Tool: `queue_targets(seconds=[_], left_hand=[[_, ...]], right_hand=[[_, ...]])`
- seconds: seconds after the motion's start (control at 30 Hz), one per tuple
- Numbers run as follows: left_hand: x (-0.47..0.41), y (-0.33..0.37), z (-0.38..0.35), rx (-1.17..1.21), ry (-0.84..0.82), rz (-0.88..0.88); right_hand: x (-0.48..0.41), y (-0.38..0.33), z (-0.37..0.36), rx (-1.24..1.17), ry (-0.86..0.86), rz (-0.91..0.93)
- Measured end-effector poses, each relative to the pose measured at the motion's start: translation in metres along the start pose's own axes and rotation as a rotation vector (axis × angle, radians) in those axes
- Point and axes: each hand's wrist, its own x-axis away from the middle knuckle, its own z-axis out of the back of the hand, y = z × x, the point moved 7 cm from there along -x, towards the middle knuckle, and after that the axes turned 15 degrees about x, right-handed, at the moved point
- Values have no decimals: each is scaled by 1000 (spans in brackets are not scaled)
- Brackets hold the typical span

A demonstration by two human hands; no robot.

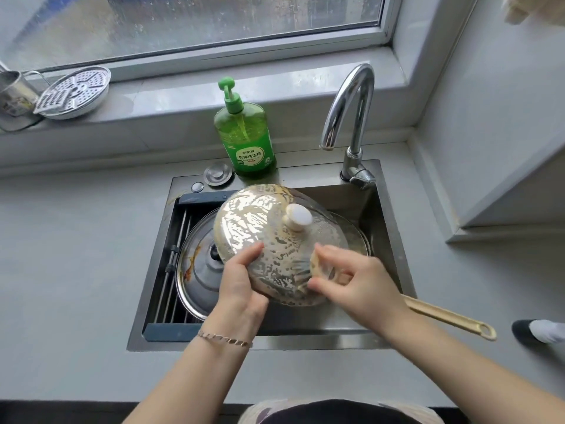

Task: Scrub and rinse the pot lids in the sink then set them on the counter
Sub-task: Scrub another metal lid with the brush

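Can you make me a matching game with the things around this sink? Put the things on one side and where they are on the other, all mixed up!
Things:
1. soapy glass lid with a white knob
2. green pump bottle of dish soap
3. round perforated metal steamer plate
4. gold-coloured long handle

Places:
A. on the windowsill, far left
B. sticking out over the sink's right edge
C. held over the sink in both hands
D. standing behind the sink, left of the tap

Pairs: 1-C, 2-D, 3-A, 4-B
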Motion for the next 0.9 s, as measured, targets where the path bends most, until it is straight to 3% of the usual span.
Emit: queue_targets(seconds=[0.07,0.17,0.33,0.47,0.63,0.77,0.9], left_hand=[[-1,2,2,59,19,27],[0,-1,3,127,29,57],[-1,-4,0,179,33,85],[-2,-5,3,231,47,83],[-4,0,1,239,25,82],[2,-1,1,114,-29,110],[2,1,6,-23,-70,108]], right_hand=[[-2,11,5,22,17,-37],[-18,52,24,-21,119,-274],[7,10,1,16,53,25],[-7,48,19,-23,167,-212],[11,12,3,-45,74,31],[-20,60,37,-29,214,-275],[-8,24,22,40,102,-6]])
